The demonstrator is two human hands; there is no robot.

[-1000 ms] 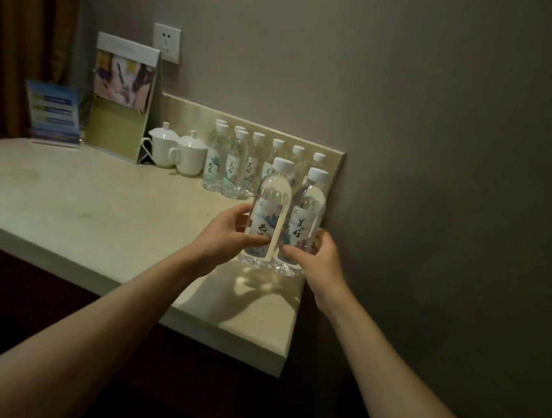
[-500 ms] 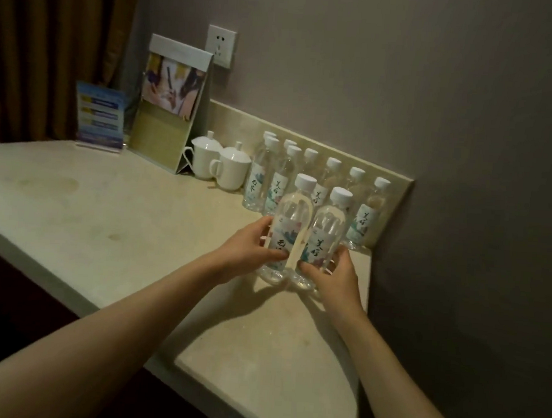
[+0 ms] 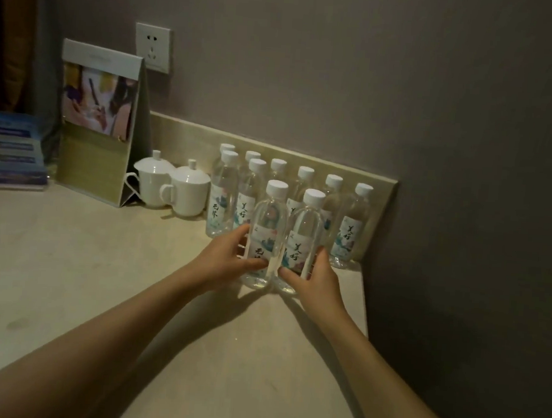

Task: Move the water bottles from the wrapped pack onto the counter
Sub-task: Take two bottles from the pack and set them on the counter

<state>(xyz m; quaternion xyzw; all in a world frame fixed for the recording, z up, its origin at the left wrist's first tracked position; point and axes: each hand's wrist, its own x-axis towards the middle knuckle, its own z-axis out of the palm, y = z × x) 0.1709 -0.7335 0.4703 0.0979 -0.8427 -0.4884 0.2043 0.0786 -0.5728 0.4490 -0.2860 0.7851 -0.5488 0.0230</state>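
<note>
Two clear plastic white-capped water bottles point(image 3: 282, 238) upright between left hand point(image 3: 224, 260) and right hand point(image 3: 317, 280), fingers curled round each, forearms extended over beige counter point(image 3: 71, 261)

- Dim, warm light is falling across the counter point(image 3: 71, 261), leaving the right-hand wall point(image 3: 477, 221) sinking into shadow.
- Both forearms are casting soft shadows.
- Wide-angle distortion is bending the edges; detail is looking soft.

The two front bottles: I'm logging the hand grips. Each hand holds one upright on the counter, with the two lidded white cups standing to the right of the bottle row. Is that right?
Not quite. The head view shows the two lidded white cups to the left of the bottle row, beside the standing card. The rest holds: the left hand grips the left front bottle, the right hand grips the right front bottle, both upright on the counter.
</note>
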